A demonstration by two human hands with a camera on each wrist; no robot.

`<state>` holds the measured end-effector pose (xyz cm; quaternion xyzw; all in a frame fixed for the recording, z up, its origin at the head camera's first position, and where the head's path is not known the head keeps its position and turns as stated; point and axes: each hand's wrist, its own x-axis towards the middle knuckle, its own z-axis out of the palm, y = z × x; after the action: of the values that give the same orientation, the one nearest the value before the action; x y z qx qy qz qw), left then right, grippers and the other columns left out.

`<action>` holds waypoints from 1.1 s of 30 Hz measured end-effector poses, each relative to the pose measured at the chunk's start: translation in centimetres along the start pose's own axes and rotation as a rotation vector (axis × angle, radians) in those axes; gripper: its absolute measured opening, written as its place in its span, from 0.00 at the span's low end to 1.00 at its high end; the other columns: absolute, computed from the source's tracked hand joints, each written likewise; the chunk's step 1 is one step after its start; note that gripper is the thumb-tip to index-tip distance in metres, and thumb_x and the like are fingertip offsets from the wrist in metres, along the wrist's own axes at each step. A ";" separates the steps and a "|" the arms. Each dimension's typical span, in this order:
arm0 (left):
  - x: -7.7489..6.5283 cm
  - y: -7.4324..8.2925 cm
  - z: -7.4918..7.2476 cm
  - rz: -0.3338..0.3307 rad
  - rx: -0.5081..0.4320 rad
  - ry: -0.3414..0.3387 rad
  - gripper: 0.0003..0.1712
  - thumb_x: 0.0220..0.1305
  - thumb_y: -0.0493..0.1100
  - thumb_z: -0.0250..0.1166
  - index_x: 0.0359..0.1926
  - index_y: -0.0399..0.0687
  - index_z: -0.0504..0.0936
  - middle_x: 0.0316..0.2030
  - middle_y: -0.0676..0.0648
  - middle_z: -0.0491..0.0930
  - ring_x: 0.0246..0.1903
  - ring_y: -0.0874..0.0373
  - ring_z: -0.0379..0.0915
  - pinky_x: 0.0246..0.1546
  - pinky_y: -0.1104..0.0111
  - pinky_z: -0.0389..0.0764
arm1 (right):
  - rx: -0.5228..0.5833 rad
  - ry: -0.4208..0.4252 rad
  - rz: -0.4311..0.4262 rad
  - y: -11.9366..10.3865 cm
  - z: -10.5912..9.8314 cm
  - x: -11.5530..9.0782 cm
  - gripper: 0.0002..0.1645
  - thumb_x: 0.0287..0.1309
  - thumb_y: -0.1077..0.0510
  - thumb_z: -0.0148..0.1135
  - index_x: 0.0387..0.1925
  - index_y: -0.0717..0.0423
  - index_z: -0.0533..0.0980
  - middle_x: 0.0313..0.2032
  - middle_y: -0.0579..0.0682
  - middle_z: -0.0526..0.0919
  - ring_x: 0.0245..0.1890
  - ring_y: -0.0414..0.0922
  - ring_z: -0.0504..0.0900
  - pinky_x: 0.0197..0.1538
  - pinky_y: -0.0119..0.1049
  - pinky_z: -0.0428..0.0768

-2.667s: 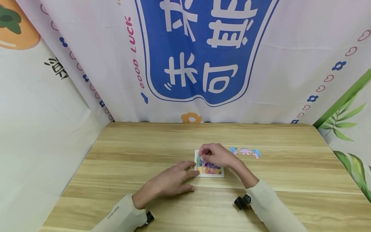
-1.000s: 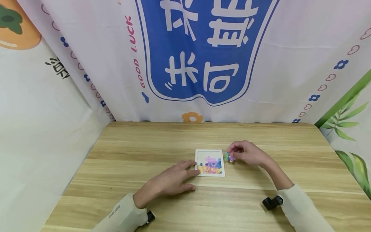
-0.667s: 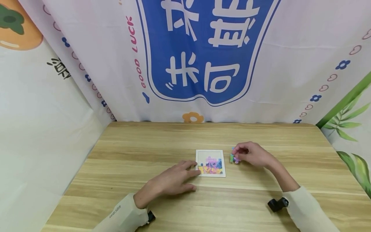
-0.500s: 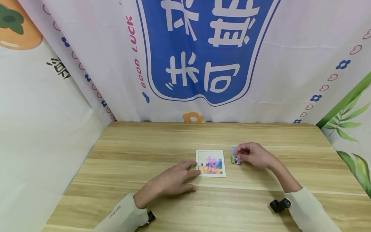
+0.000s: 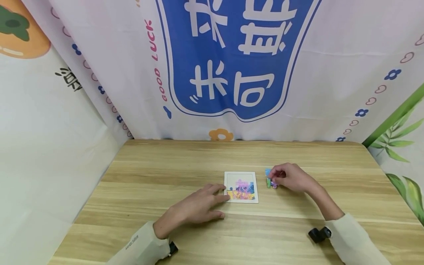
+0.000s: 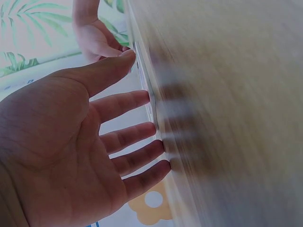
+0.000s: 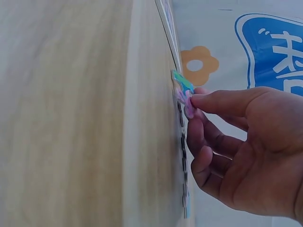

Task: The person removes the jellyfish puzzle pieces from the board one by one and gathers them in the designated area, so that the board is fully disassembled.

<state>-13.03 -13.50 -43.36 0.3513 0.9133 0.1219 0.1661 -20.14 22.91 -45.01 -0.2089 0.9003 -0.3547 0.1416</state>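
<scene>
A white puzzle tray (image 5: 240, 173) lies on the wooden table, its lower part filled with joined pieces in yellow, pink and blue. My left hand (image 5: 198, 206) rests at the tray's left edge with fingers extended, fingertips touching the frame. To the right of the tray, my right hand (image 5: 293, 178) pinches a jigsaw piece (image 7: 182, 85) in green, blue and pink between thumb and fingers, close over the table. A blue piece (image 5: 267, 171) shows beside the right fingertips. Below the right hand, a row of pieces (image 7: 184, 165) lies flat on the table, mostly hidden by the hand in the head view.
The wooden table (image 5: 165, 158) reaches back to a white printed cloth (image 5: 132, 92) with a blue emblem. Black wrist cameras (image 5: 319, 234) sit at both sleeves.
My right hand has moved from above the tray to the table on its right, carrying the jigsaw piece. It has stayed almost in place over the last half second. The left hand has kept still.
</scene>
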 end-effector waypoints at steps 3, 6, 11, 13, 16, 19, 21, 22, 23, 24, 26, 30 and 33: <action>0.0 0.0 0.1 -0.001 0.000 0.000 0.34 0.77 0.57 0.67 0.78 0.57 0.74 0.81 0.45 0.64 0.80 0.45 0.60 0.77 0.47 0.71 | -0.006 0.002 0.016 -0.1 0.2 0.0 0.04 0.69 0.65 0.68 0.40 0.55 0.86 0.34 0.45 0.88 0.33 0.41 0.78 0.36 0.29 0.78; 0.1 0.0 0.1 0.000 0.003 0.003 0.34 0.77 0.57 0.67 0.78 0.57 0.74 0.81 0.45 0.64 0.80 0.45 0.60 0.77 0.47 0.71 | -0.015 0.004 0.014 -0.2 0.2 0.0 0.03 0.67 0.65 0.71 0.40 0.54 0.87 0.34 0.46 0.87 0.32 0.41 0.76 0.35 0.30 0.77; 0.1 0.0 0.1 0.000 0.007 0.004 0.34 0.77 0.57 0.67 0.78 0.56 0.74 0.81 0.44 0.64 0.80 0.45 0.61 0.76 0.47 0.72 | -0.041 0.011 0.015 -0.3 0.3 0.0 0.05 0.65 0.66 0.73 0.39 0.53 0.87 0.33 0.45 0.86 0.32 0.40 0.76 0.36 0.29 0.77; 0.1 0.0 0.1 0.001 0.009 0.005 0.34 0.77 0.57 0.67 0.78 0.56 0.74 0.81 0.44 0.64 0.80 0.45 0.61 0.76 0.47 0.72 | -0.051 0.013 0.017 -0.4 0.3 0.1 0.05 0.65 0.66 0.73 0.38 0.53 0.87 0.32 0.44 0.86 0.32 0.41 0.76 0.36 0.29 0.77; 0.1 0.1 0.1 0.002 0.012 0.006 0.34 0.77 0.56 0.67 0.78 0.56 0.74 0.80 0.44 0.65 0.80 0.45 0.61 0.76 0.47 0.72 | -0.051 0.013 0.023 -0.6 0.4 0.2 0.05 0.65 0.66 0.73 0.38 0.53 0.86 0.33 0.45 0.86 0.32 0.41 0.76 0.36 0.29 0.76; 0.1 0.0 0.1 0.003 0.011 0.007 0.34 0.77 0.56 0.67 0.78 0.56 0.74 0.81 0.44 0.65 0.80 0.45 0.61 0.76 0.47 0.72 | -0.043 0.014 0.023 -0.7 0.4 0.2 0.04 0.66 0.66 0.72 0.39 0.54 0.86 0.34 0.46 0.87 0.32 0.40 0.77 0.36 0.30 0.76; 0.1 0.0 0.1 0.002 0.010 0.006 0.34 0.77 0.56 0.67 0.78 0.56 0.74 0.81 0.44 0.64 0.80 0.45 0.61 0.76 0.47 0.72 | -0.036 0.012 0.027 -0.8 0.4 0.2 0.04 0.66 0.66 0.72 0.39 0.54 0.86 0.34 0.46 0.88 0.32 0.40 0.77 0.36 0.30 0.77; 0.1 0.0 0.1 0.001 0.009 0.006 0.34 0.77 0.56 0.67 0.78 0.56 0.74 0.81 0.44 0.64 0.80 0.45 0.61 0.76 0.47 0.72 | -0.033 0.012 0.030 -0.8 0.4 0.2 0.04 0.67 0.66 0.71 0.39 0.54 0.86 0.34 0.46 0.87 0.32 0.41 0.78 0.36 0.30 0.77; 0.1 0.1 0.1 0.001 0.009 0.005 0.34 0.77 0.56 0.67 0.78 0.56 0.74 0.81 0.44 0.64 0.79 0.45 0.61 0.76 0.47 0.72 | -0.031 0.012 0.029 -0.8 0.4 0.1 0.04 0.67 0.66 0.71 0.39 0.54 0.86 0.34 0.46 0.87 0.32 0.41 0.78 0.36 0.30 0.77; 0.1 0.1 0.1 0.001 0.009 0.006 0.34 0.77 0.56 0.67 0.78 0.56 0.74 0.81 0.44 0.65 0.79 0.45 0.62 0.76 0.47 0.72 | -0.029 0.014 0.031 -0.8 0.4 0.1 0.04 0.67 0.66 0.71 0.40 0.54 0.86 0.34 0.46 0.87 0.32 0.41 0.78 0.36 0.30 0.78; 0.1 0.1 0.1 0.001 0.011 0.006 0.34 0.77 0.56 0.67 0.78 0.56 0.74 0.81 0.44 0.65 0.79 0.45 0.62 0.76 0.47 0.72 | -0.025 0.019 0.033 -0.8 0.4 0.1 0.04 0.68 0.66 0.70 0.40 0.54 0.86 0.34 0.46 0.87 0.32 0.41 0.79 0.36 0.30 0.78; 0.1 0.1 0.1 -0.002 0.015 0.005 0.34 0.77 0.57 0.67 0.78 0.56 0.74 0.80 0.44 0.65 0.79 0.45 0.62 0.76 0.48 0.72 | -0.018 0.028 0.017 -1.0 0.4 0.1 0.04 0.69 0.65 0.69 0.41 0.55 0.87 0.34 0.46 0.87 0.32 0.40 0.79 0.35 0.29 0.78; 0.1 0.1 0.1 -0.006 0.019 0.002 0.34 0.76 0.57 0.67 0.78 0.57 0.74 0.80 0.45 0.65 0.79 0.45 0.62 0.76 0.48 0.72 | -0.002 0.024 -0.004 -1.2 0.7 0.3 0.04 0.69 0.66 0.68 0.42 0.57 0.87 0.35 0.48 0.88 0.31 0.39 0.80 0.34 0.29 0.78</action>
<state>-13.00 -13.31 -43.40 0.3502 0.9156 0.1130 0.1623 -19.78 21.59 -44.68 -0.2066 0.9019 -0.3565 0.1297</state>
